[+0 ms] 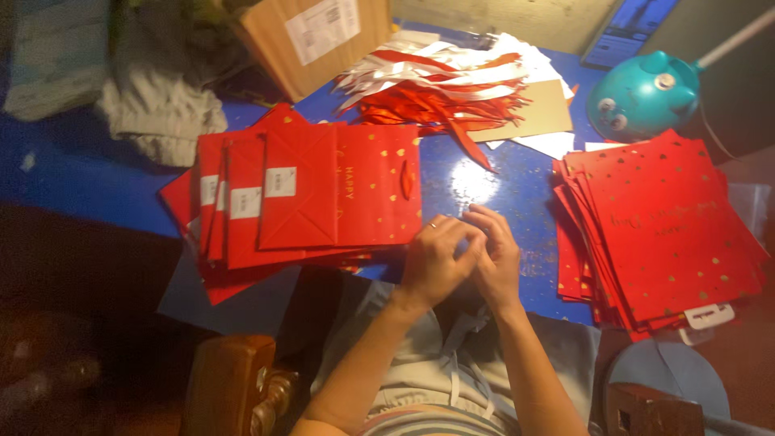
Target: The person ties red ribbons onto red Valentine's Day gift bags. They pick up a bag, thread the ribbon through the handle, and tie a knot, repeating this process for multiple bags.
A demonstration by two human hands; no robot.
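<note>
Table (pixel 476 182) bare only in a mid strip, near edge to ribbons (pixel 440 85). Left flank: bag stack (pixel 307 198). Right flank: second stack (pixel 666 222). Far side blocked: box (pixel 311 36), lamp base (pixel 642 95).

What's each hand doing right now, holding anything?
Left hand: curled against the right, contents cannot be told.
Right hand: fingers bent, contents cannot be told.

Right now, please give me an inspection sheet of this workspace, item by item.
Surface: blue table, glossy, with glare.
Job's things: red paper bags, folded stack at left, flat stack at right.
Clutter: red and white ribbons, cardboard box, grey cloth, teal lamp.
Grippers: left hand and right hand together at the table edge; what they hold is hidden.
Cables: nothing seen.
Surroundings: dark; wooden chair parts below.
</note>
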